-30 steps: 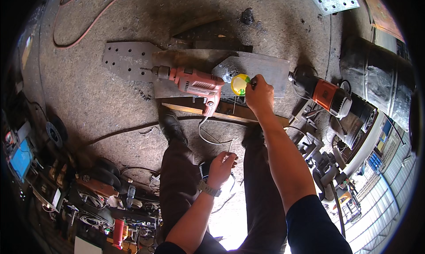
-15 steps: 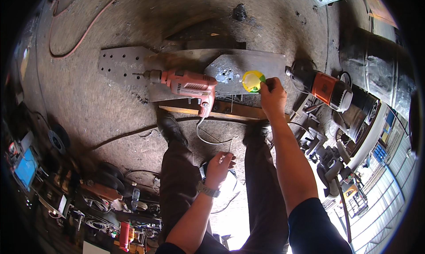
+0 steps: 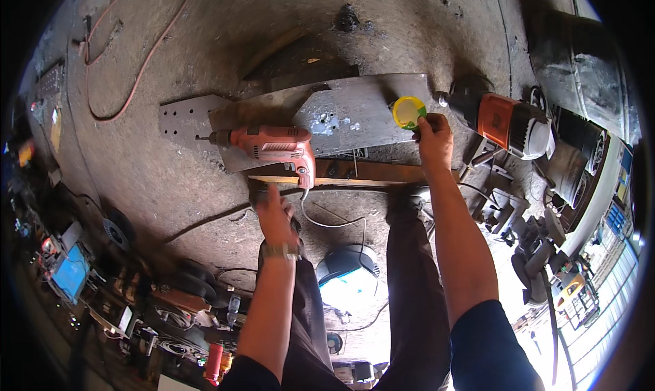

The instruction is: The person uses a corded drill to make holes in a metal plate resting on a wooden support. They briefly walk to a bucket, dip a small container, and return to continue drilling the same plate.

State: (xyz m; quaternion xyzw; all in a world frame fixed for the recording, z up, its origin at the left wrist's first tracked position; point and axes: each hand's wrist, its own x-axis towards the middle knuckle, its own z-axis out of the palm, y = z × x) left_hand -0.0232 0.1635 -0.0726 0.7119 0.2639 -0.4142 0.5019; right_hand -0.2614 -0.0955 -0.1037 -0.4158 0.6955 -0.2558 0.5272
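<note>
Pinched in my right hand (image 3: 435, 140) is a small round yellow-and-green tub (image 3: 409, 111), its pale inside facing up, held above the right end of a long metal plate (image 3: 372, 91). My left hand (image 3: 276, 217) is blurred, empty as far as I can see, with a finger stretched out just below a red power drill (image 3: 276, 144). The drill lies on its side across the plate, bit toward the left, handle toward me. Its grey cord (image 3: 331, 220) trails down between my legs. White-blue smudges and small holes mark the plate near the middle.
An orange-and-black power tool (image 3: 512, 128) stands right of the plate, a dark drum (image 3: 587, 64) beyond it. A flat orange-brown bar (image 3: 375, 171) lies along the plate's near side. A reddish hose (image 3: 143, 84) curls at far left. Tools and cables (image 3: 184, 323) crowd the lower left.
My left hand has moved left and up from the drill's cord toward the drill handle. The right hand has shifted slightly right with the tub. The view has moved a little.
</note>
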